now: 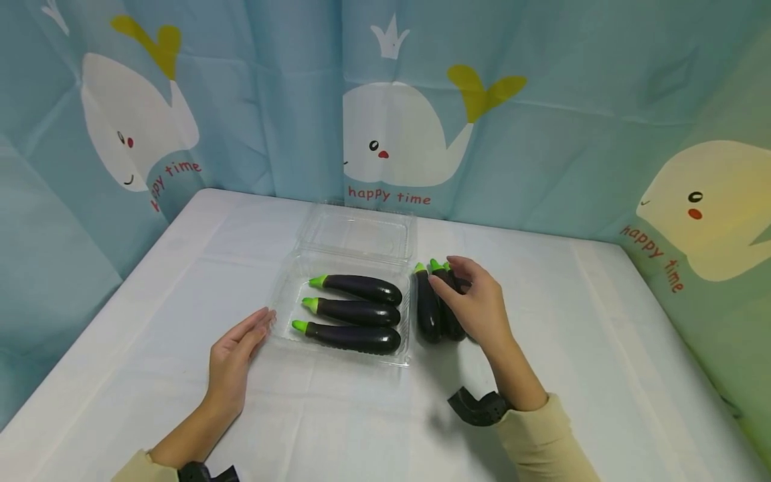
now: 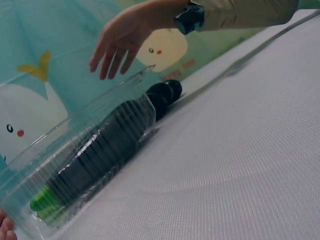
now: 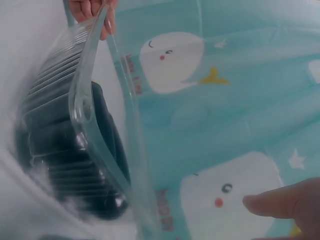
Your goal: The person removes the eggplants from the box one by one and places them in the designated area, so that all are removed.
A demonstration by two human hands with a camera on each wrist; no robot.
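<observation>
A clear plastic clamshell container (image 1: 337,358) lies with its lid (image 1: 358,231) folded back. Inside it three dark purple eggplants (image 1: 360,312) with green stems lie side by side. My left hand (image 1: 231,365) pinches the container's left rim between thumb and fingers; these fingertips (image 3: 107,22) show at the rim in the right wrist view. To the right of the container, a small group of eggplants (image 1: 429,311) lies close together, partly covered by my right hand (image 1: 478,301). That hand hovers over them, fingers loosely bent, holding nothing; the left wrist view shows it raised above the container.
Everything lies on a white cloth-covered table (image 1: 337,415). A blue curtain (image 1: 289,120) printed with whales hangs right behind the table and round its sides. A black wrist mount (image 1: 478,406) sits on the right wrist.
</observation>
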